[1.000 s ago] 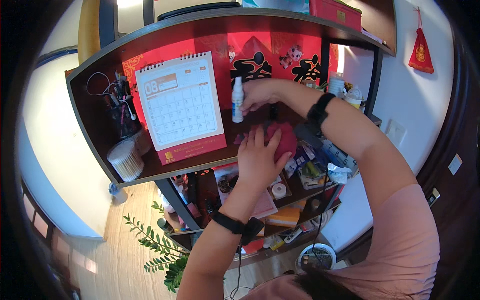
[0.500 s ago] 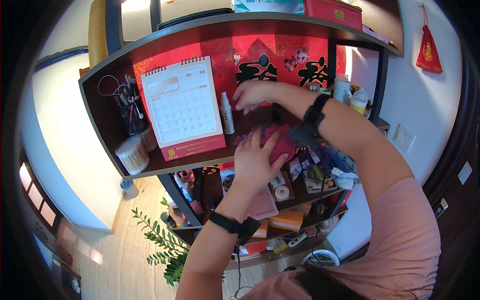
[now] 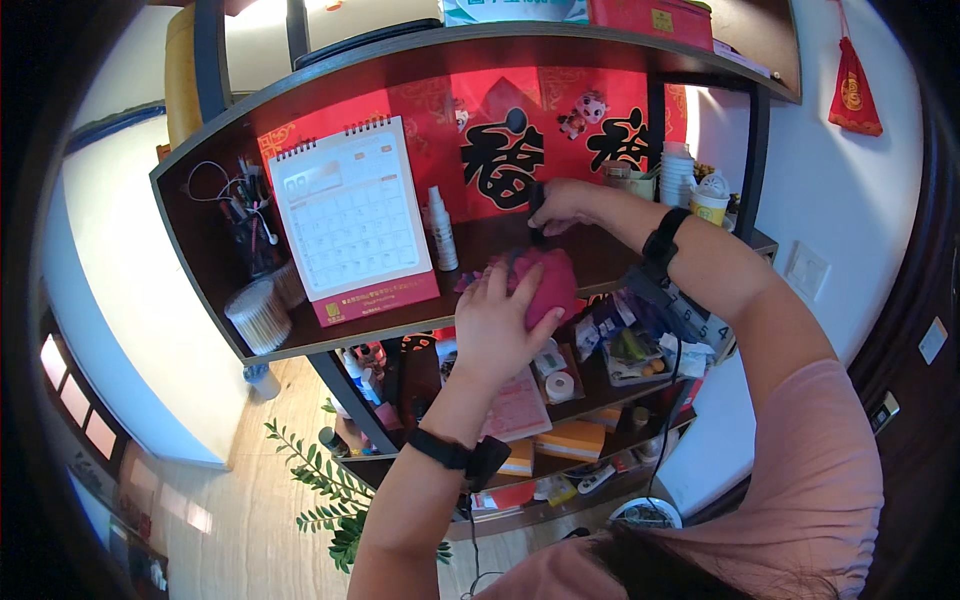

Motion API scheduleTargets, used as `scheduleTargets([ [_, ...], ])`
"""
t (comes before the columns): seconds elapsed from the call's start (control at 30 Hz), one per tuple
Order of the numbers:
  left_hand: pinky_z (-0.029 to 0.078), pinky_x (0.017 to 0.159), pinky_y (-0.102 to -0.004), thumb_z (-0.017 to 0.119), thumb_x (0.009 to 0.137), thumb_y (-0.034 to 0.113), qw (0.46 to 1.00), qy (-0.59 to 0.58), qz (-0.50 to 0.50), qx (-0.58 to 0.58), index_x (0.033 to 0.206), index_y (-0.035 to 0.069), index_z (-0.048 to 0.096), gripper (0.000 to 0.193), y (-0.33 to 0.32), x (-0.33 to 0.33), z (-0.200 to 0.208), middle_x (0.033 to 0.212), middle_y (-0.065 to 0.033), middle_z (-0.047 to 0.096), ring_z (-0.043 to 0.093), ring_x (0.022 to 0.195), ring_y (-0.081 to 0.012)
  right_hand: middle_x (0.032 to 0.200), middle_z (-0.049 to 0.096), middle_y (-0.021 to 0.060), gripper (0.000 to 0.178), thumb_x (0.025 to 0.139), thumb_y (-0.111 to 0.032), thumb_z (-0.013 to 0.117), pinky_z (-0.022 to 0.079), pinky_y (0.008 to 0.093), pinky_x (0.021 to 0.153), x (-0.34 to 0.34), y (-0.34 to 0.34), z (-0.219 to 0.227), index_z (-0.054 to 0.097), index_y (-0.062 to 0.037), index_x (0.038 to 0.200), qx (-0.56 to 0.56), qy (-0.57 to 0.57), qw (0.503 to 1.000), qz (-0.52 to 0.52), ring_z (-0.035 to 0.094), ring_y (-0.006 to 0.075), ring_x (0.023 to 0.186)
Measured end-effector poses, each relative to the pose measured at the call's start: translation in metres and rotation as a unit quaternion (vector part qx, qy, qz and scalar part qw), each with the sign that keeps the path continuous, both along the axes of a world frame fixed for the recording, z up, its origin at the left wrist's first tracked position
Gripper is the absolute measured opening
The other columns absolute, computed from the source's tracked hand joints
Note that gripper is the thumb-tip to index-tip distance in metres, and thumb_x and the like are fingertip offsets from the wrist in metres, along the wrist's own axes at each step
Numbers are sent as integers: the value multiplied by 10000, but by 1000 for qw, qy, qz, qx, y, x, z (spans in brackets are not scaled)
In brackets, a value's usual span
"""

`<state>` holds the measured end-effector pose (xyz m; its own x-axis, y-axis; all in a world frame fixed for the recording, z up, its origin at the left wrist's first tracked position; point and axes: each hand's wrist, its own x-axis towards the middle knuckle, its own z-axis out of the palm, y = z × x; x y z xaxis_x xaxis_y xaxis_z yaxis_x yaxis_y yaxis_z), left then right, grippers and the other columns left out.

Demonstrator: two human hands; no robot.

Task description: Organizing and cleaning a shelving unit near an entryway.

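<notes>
My left hand [image 3: 500, 325] is on a crumpled magenta cloth [image 3: 555, 285] at the front edge of the upper shelf, its fingers curved over the bundle. Farther back, my right hand [image 3: 562, 205] has closed its fingers round a slim black upright object [image 3: 537, 212], perhaps a small bottle; its kind is not clear. A white spray bottle [image 3: 441, 230] stands left of both hands, beside a white desk calendar [image 3: 348, 210] with a red base.
At the shelf's left end are a pen holder [image 3: 258, 240] and a tub of cotton swabs [image 3: 258, 318]. Stacked white cups [image 3: 676, 175] stand at the right. The lower shelf [image 3: 590, 400] carries a tape roll [image 3: 560, 386] and boxes. A leafy plant [image 3: 335, 500] grows below.
My right hand has moved right, away from the spray bottle, and taken hold of the black object. My left hand stays on the magenta cloth. The view has shifted slightly.
</notes>
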<state>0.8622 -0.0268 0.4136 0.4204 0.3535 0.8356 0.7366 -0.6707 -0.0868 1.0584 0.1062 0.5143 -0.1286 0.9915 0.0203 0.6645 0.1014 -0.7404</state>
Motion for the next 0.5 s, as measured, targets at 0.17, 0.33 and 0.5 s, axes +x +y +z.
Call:
scheduleTargets([
  [0.17,447,885,-455,624,776,443,1000,5,13,7,1246,172,531,550,0,-2,0,1185,-245,517,594,971,-368,922,641,161,382,763,-102,741,576,301,641,-47,2,17,548,73,1042,13,72,991,108,663,232,787],
  [0.33,450,875,-449,622,785,433,1000,12,7,-19,1259,176,517,549,-3,0,3,1191,-237,512,589,982,-360,867,652,170,358,763,-174,755,574,312,682,-82,-5,2,587,72,961,-25,-29,996,86,668,227,779],
  [0.5,438,892,-448,632,777,430,1000,14,12,-25,1264,159,507,572,-4,-1,2,1193,-226,514,580,1008,-359,906,654,186,395,784,-266,736,561,324,706,-65,-15,-5,595,58,960,26,-58,992,111,667,249,807],
])
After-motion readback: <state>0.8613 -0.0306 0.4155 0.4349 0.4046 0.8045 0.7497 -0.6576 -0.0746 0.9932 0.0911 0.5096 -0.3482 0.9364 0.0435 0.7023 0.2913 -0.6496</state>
